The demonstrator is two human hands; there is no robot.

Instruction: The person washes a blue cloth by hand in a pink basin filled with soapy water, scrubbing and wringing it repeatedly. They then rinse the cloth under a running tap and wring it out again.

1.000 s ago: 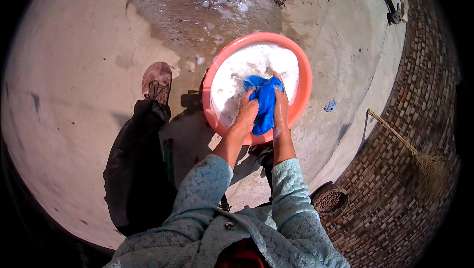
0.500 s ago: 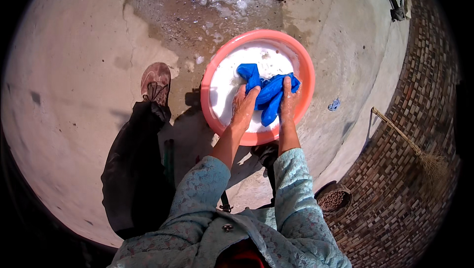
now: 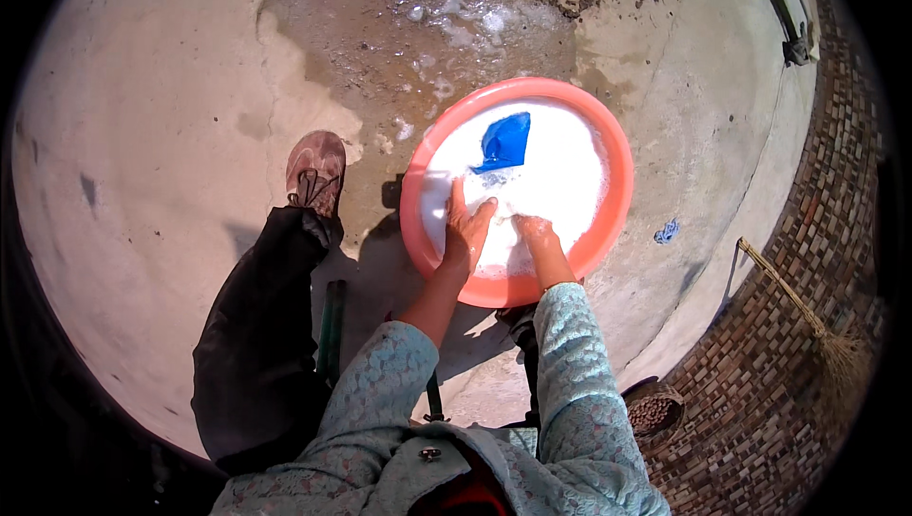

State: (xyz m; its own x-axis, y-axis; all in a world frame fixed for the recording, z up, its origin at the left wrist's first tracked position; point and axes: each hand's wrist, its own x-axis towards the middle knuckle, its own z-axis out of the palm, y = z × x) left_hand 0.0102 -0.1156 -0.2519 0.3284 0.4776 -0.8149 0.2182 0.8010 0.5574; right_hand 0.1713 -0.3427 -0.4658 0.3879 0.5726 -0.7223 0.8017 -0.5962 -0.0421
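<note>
A blue cloth lies mostly sunk in white suds inside a round orange-pink basin. Only a folded patch of it shows above the foam, just beyond my hands. My left hand dips into the suds at the near left, its thumb and a finger stretched apart above the foam, with the other fingertips covered. To its right, my right hand is sunk to about the knuckles. Foam hides its fingers and anything they may touch.
Wet, soapy concrete spreads beyond the basin. My brown shoe stands left of it. At the right are a small blue scrap, a straw broom and a basket of brown lumps near the brick paving.
Both hands have gone down into the suds with the blue cloth, which was lifted and gripped between them before. Most of the cloth is now under foam. The whole view has shifted slightly.
</note>
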